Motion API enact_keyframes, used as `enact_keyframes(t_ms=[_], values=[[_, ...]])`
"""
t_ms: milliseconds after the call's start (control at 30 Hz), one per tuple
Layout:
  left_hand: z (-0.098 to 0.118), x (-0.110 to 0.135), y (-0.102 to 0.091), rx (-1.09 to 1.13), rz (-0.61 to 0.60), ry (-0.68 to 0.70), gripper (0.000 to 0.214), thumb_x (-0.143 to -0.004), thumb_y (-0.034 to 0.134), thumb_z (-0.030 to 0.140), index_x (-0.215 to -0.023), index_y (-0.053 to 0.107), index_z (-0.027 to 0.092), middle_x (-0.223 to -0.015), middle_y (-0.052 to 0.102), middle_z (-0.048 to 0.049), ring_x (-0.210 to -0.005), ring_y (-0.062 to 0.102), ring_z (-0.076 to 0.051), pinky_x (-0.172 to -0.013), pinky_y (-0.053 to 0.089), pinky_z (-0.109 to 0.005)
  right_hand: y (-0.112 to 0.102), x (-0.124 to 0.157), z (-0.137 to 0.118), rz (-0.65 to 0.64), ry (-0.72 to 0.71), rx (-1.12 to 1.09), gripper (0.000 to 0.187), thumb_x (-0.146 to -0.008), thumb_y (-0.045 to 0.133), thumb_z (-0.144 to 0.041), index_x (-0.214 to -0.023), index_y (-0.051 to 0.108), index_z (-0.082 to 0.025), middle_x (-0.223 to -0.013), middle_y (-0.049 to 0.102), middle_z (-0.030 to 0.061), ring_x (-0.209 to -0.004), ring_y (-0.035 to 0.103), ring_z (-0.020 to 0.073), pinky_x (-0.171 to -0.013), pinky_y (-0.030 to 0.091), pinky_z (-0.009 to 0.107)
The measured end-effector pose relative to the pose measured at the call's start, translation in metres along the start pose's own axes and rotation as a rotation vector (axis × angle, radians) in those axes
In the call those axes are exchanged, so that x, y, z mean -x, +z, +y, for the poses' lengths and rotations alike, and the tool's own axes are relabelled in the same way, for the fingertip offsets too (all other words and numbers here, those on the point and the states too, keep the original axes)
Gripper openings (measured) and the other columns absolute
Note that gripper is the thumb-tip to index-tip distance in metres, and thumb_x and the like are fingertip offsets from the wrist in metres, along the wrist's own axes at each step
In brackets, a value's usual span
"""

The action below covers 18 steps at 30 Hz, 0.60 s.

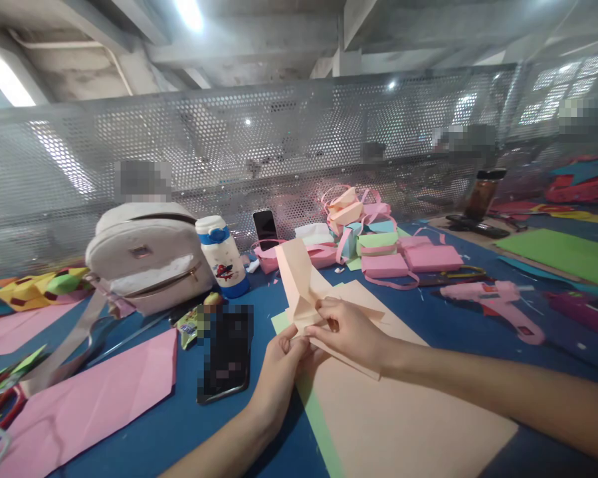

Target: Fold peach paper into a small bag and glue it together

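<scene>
Between my two hands is a folded peach paper piece [299, 272], its long creased flap standing up and away from me. My left hand [284, 358] pinches its near lower edge, fingers partly hidden behind the paper. My right hand [349, 332] grips the same folded piece from the right, thumb and fingers bent close together near the left thumb. Beneath both hands lie large flat peach sheets [408, 425], with a green sheet [311, 411] showing along their left edge.
Left are a dark phone [226, 352], a pink sheet [104, 398], a white backpack [147, 259] and a bottle [222, 259]. Behind my hands sit several small pink paper bags [431, 257]. A pink glue gun [498, 299] lies right. A perforated metal panel [219, 139] closes off the back.
</scene>
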<state>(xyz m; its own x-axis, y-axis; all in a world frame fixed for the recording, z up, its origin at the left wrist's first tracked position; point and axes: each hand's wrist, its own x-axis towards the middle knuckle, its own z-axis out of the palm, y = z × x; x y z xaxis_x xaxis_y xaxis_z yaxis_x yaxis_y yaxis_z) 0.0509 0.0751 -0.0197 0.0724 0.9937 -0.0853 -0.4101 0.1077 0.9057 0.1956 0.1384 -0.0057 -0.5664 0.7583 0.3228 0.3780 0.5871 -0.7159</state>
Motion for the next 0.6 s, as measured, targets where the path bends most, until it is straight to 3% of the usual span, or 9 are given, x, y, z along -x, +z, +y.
enact_keyframes(t_ms=[133,433,600], values=[[0.001,0.0,0.0,-0.008,0.004,0.007,0.032,-0.073,0.081,0.039,-0.094,0.072,0.015,-0.063,0.064,0.0006,-0.075,0.068,-0.019,-0.092,0.055,-0.037,0.0,0.001,-0.003,0.037,-0.012,0.07,0.038,-0.087,0.067,-0.03,-0.057,0.047,-0.018,-0.072,0.054,-0.0001,-0.072,0.052,0.0154,-0.064,0.037,0.028],[0.001,-0.002,-0.005,0.059,-0.026,0.012,0.028,-0.079,0.077,0.03,-0.1,0.071,0.013,-0.09,0.074,-0.0076,-0.086,0.07,-0.017,-0.09,0.055,-0.029,-0.003,0.002,-0.003,0.074,-0.075,0.038,0.01,-0.085,0.069,-0.029,-0.084,0.063,-0.02,-0.092,0.066,0.003,-0.09,0.06,0.0202,-0.076,0.042,0.03],[0.0,-0.007,-0.011,0.245,0.024,-0.048,0.017,-0.076,0.07,0.017,-0.092,0.071,0.014,-0.084,0.074,-0.0043,-0.086,0.071,-0.017,-0.095,0.054,-0.032,-0.01,-0.003,-0.002,0.023,-0.173,0.198,0.011,-0.074,0.076,-0.018,-0.081,0.067,-0.021,-0.099,0.067,0.0012,-0.098,0.057,0.022,-0.088,0.04,0.035]])
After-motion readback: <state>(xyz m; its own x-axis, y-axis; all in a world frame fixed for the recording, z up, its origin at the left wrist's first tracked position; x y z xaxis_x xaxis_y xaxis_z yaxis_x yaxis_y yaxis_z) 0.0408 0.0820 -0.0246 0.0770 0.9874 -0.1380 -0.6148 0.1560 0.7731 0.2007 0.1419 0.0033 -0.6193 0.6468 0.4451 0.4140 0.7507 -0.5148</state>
